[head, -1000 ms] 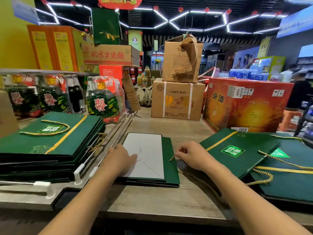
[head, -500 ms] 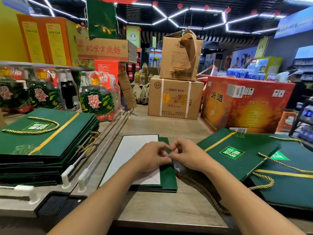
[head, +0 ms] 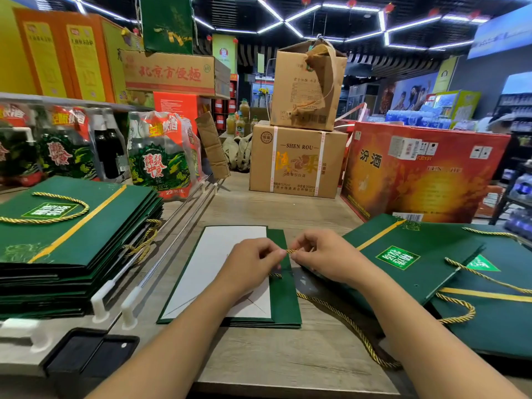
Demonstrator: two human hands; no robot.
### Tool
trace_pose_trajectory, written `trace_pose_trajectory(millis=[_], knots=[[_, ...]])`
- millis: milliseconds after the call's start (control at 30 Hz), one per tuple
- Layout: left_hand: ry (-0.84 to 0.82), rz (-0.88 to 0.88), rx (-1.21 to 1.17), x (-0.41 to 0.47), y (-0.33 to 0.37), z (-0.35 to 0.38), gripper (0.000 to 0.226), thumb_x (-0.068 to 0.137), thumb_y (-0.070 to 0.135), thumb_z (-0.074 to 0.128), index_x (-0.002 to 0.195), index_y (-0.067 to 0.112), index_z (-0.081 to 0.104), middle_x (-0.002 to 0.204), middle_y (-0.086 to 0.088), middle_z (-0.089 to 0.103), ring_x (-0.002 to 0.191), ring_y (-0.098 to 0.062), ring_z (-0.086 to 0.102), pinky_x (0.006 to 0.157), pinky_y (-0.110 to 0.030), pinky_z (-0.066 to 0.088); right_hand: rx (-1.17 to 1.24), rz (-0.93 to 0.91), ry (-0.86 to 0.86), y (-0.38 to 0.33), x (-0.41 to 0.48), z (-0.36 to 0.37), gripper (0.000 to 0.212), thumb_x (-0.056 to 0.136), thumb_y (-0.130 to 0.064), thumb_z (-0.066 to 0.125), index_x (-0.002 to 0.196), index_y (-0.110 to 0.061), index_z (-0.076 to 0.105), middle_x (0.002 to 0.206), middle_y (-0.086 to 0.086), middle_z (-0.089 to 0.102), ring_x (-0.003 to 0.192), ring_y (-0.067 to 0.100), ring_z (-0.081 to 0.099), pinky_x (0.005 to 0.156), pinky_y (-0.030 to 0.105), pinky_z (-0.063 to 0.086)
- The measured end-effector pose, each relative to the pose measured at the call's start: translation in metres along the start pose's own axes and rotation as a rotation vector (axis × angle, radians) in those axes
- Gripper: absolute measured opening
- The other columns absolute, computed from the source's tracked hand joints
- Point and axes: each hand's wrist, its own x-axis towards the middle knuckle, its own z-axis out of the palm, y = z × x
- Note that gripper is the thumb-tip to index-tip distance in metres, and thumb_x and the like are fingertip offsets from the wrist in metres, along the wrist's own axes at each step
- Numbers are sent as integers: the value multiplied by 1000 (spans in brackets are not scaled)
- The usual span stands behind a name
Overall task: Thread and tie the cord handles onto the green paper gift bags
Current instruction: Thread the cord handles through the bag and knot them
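A flat green paper bag with a white panel lies on the wooden counter in front of me. Over its green strip my left hand and my right hand meet, both pinching one end of a gold cord. The cord's short stretch shows between the fingertips, and the rest trails back right across the counter toward my right forearm. A green bag with a label lies just right of my right hand, partly under my wrist.
A stack of green bags with cord handles sits at the left on a metal rack. More green bags lie at the right. Cardboard boxes and a red carton stand behind. A black tray sits near left.
My left hand left the bag's left side and came to the right hand. Both now pinch the cord end over the bag, with the hands slightly apart and cord visible between them.
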Motion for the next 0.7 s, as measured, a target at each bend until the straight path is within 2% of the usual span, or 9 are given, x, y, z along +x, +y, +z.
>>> trace_pose_trajectory(millis=[100, 200, 333, 367, 433, 500, 533, 600, 700], knots=[[143, -133, 71, 3, -8, -5, 23, 97, 29, 62, 77, 21, 69, 74, 6, 71, 75, -11, 66, 78, -40, 59, 60, 65, 70, 5, 1, 2, 3, 97, -18, 67, 96, -21, 67, 77, -3, 64, 65, 10, 57, 66, 31, 51], [146, -197, 125, 3, -12, -8, 5, 95, 29, 61, 94, 26, 65, 90, 13, 68, 88, -10, 63, 90, -44, 54, 62, 81, 107, 7, -2, 3, 6, 99, -19, 65, 94, -20, 68, 81, -1, 69, 69, 12, 61, 69, 33, 55], [34, -26, 154, -2, -4, -6, 44, 89, 50, 66, 131, 42, 53, 114, 27, 63, 117, -3, 55, 108, -46, 38, 54, 24, 106, 1, -2, 4, 6, 97, -19, 68, 93, -18, 71, 82, -2, 70, 64, 0, 59, 61, 18, 48], [7, 7, 132, -2, -3, -5, 44, 88, 54, 67, 130, 46, 55, 110, 28, 66, 116, -3, 56, 108, -48, 38, 61, 9, 97, -1, -1, 5, 5, 97, -19, 68, 93, -18, 72, 81, -2, 70, 60, -3, 57, 58, 15, 46], [9, 49, 112, -1, -6, -3, 24, 88, 54, 67, 111, 50, 66, 93, 27, 71, 102, -2, 62, 102, -51, 44, 63, -4, 82, -2, 0, 6, 5, 96, -22, 70, 94, -21, 73, 83, 0, 72, 60, -2, 57, 58, 15, 47], [80, 76, 165, 0, -5, -5, 6, 92, 47, 67, 91, 43, 71, 82, 22, 71, 89, -2, 63, 95, -52, 48, 81, 7, 86, -4, 1, 6, 3, 96, -24, 71, 94, -22, 72, 86, 2, 74, 66, 5, 61, 63, 22, 52], [132, 78, 189, 0, -4, -6, 10, 95, 42, 65, 87, 38, 70, 80, 19, 70, 85, -4, 62, 94, -51, 47, 102, 20, 101, -4, 2, 5, 2, 96, -22, 71, 95, -21, 72, 87, 4, 74, 68, 9, 63, 65, 27, 54], [241, 19, 227, 1, -3, -9, 17, 101, 33, 56, 88, 29, 66, 82, 14, 67, 84, -11, 60, 96, -48, 44, 138, 51, 145, -3, 2, 3, 3, 97, -20, 70, 94, -19, 71, 86, 4, 75, 66, 11, 61, 63, 29, 53], [322, -140, 302, 4, -4, -11, 16, 102, 28, 46, 98, 21, 60, 97, 6, 64, 96, -19, 57, 98, -42, 37, 136, 67, 177, -3, 3, -2, 7, 97, -17, 68, 91, -18, 72, 83, 0, 74, 59, 7, 56, 54, 20, 47]])
